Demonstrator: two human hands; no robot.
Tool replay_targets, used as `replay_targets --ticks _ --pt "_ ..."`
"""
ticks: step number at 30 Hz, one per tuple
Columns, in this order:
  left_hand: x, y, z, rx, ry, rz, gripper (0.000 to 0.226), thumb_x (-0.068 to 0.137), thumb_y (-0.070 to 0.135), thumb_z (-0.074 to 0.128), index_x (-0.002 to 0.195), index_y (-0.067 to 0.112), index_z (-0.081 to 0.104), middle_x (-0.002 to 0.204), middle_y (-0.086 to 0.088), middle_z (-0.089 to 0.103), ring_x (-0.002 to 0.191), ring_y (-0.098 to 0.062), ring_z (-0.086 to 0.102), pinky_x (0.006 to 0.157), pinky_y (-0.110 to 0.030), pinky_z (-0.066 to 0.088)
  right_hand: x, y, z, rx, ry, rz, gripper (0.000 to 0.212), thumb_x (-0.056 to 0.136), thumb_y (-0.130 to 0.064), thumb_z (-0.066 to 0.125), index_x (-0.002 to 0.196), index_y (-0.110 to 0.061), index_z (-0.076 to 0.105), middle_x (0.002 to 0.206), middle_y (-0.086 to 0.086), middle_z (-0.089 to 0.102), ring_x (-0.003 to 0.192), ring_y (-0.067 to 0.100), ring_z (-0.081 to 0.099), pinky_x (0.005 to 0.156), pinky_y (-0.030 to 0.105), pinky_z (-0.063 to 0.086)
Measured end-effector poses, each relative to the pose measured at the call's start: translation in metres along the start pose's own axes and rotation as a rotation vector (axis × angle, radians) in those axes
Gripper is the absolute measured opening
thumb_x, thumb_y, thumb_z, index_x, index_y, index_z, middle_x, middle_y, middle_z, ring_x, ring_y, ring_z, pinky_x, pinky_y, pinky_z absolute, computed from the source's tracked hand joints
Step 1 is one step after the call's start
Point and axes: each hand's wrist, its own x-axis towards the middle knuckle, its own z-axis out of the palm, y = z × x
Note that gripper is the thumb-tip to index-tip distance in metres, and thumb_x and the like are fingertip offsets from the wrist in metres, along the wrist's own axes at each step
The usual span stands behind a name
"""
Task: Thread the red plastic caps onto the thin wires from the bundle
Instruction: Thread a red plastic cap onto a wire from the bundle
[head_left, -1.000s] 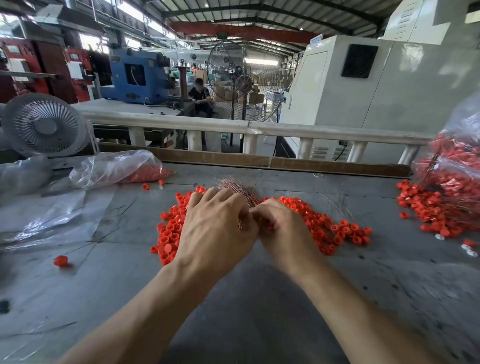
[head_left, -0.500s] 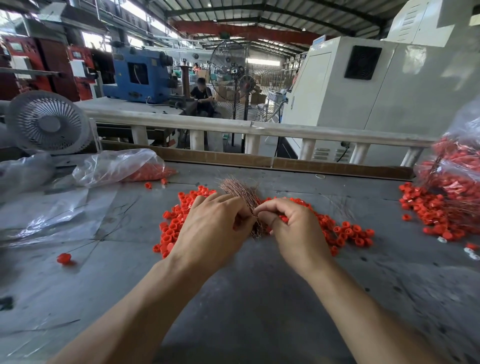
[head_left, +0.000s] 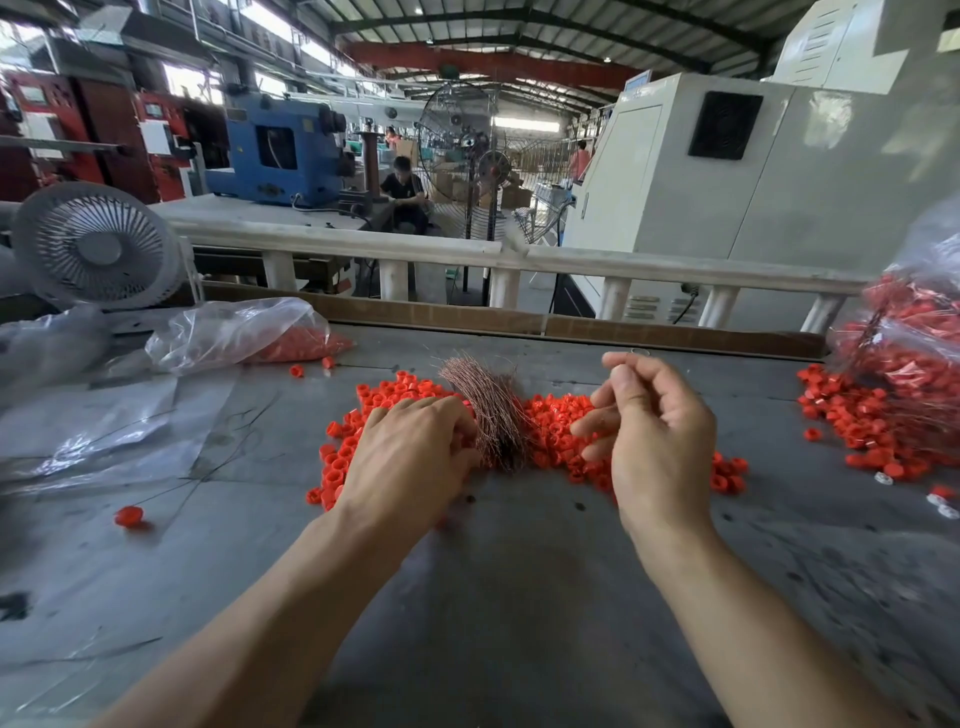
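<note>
Red plastic caps (head_left: 550, 431) lie in a loose heap on the grey table (head_left: 519, 597) in front of you, spread to both sides of the bundle of thin wires (head_left: 485, 410), which rests on the heap. Your left hand (head_left: 410, 457) lies knuckles-up on the caps, fingertips curled at the bundle's base; what they pinch I cannot tell. Your right hand (head_left: 654, 431) is lifted above the heap, thumb and forefinger pressed together, other fingers loosely curled.

Wire bundle (head_left: 485, 410) amid caps (head_left: 550, 436); fan (head_left: 96, 244) far left.
</note>
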Motion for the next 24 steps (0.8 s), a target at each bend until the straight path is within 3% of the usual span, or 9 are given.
replay_targets --ticks 3,7,11,18,24 --pt "0.001 -0.005 -0.002 0.011 0.020 -0.057 0.006 0.092 0.030 0.068 0.097 0.033 0.068 0.095 0.017 0.069 0.098 -0.012 0.059 0.081 -0.031 0.029 0.003 0.004 -0.002 0.012 0.023 0.076 0.022 0.106 -0.014 0.054 0.095 -0.024 0.071 0.065 -0.006 0.061 0.044 0.012 0.054 0.035 0.023 0.039" --pt "0.001 -0.013 -0.005 0.055 0.046 -0.120 0.010 0.092 0.021 0.064 0.086 0.030 0.066 0.088 0.015 0.067 0.093 -0.013 0.058 0.084 -0.034 0.035 0.003 0.012 -0.002 -0.027 -0.018 0.158 0.023 0.106 -0.013 0.054 0.094 -0.022 0.072 0.063 -0.004 0.059 0.042 0.011 0.048 0.036 0.020 0.033" --pt "0.001 -0.014 -0.005 0.045 0.027 -0.107 0.007 0.089 0.034 0.070 0.083 0.030 0.068 0.086 0.015 0.067 0.094 -0.012 0.057 0.085 -0.033 0.033 0.000 0.018 0.002 -0.116 -0.086 0.181 0.028 0.105 -0.007 0.051 0.095 -0.021 0.072 0.069 -0.002 0.060 0.047 0.010 0.049 0.038 0.018 0.035" --pt "-0.002 -0.006 0.001 0.115 -0.078 -0.051 0.024 0.080 0.056 0.075 0.084 0.036 0.063 0.086 0.018 0.055 0.099 -0.010 0.052 0.084 -0.029 0.023 -0.005 0.017 0.006 -0.240 -0.168 0.121 0.018 0.101 -0.009 0.061 0.095 -0.023 0.071 0.076 -0.004 0.074 0.046 0.008 0.056 0.048 0.015 0.044" --pt "-0.004 -0.004 0.002 0.134 -0.077 -0.033 0.018 0.086 0.051 0.072 0.088 0.035 0.064 0.093 0.016 0.056 0.104 -0.013 0.053 0.086 -0.031 0.024 -0.007 0.019 0.008 -0.267 -0.192 0.134 0.017 0.099 -0.008 0.063 0.089 -0.019 0.070 0.075 -0.004 0.075 0.045 0.008 0.057 0.050 0.016 0.046"
